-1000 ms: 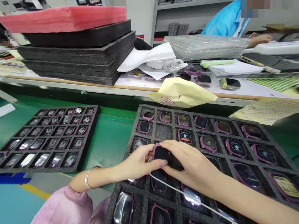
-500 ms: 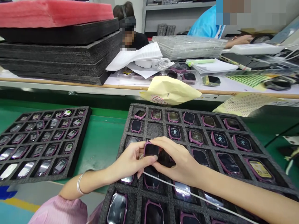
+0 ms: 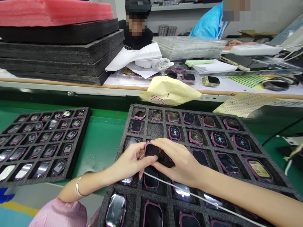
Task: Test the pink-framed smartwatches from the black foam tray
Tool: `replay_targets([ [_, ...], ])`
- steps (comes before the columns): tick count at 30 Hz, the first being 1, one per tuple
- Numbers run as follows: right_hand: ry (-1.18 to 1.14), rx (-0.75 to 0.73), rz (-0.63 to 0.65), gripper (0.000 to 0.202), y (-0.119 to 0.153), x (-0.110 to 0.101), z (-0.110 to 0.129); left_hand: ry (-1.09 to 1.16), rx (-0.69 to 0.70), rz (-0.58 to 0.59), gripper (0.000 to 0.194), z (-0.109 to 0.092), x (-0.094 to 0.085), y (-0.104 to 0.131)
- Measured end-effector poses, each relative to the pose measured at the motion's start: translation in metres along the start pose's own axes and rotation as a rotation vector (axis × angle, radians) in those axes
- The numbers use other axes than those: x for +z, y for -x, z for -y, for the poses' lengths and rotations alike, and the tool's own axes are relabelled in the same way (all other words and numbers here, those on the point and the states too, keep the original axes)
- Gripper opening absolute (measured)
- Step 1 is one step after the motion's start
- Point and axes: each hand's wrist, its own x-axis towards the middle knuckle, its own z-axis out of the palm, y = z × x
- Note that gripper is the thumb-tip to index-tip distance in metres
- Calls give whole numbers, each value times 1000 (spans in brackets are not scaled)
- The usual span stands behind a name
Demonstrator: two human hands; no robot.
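Note:
A smartwatch (image 3: 151,150) with a dark screen and purple frame, no strap on it, is held just above a black foam tray (image 3: 151,130). My left hand (image 3: 130,160) is closed on its left side, thumb lying over the lower part of the screen. From the right, my right hand (image 3: 183,160) grips the same watch at its top and lower corners, fingers curved around it. A thin white cable (image 3: 189,193) emerges below my left fingers and runs to the lower right; its end is hidden. More purple smartwatches fill compartments around my hands.
To the left, a second foam tray (image 3: 78,138) of watches lies on the green bench (image 3: 104,132). Stacked foam (image 3: 59,53) stands on the shelf behind, beside papers, clear plastic trays (image 3: 189,47) and a yellow paper bag (image 3: 171,91). Two people are beyond the shelf.
My hands keep the same hold on the watch. The view has shifted slightly, and the person in black beyond the shelf has raised their head.

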Motion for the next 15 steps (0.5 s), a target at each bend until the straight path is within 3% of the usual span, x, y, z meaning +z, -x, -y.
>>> replay_targets([
  [15,-101,30,8,37,1,4,-3,-22,-16,28,30,1,-1,0],
])
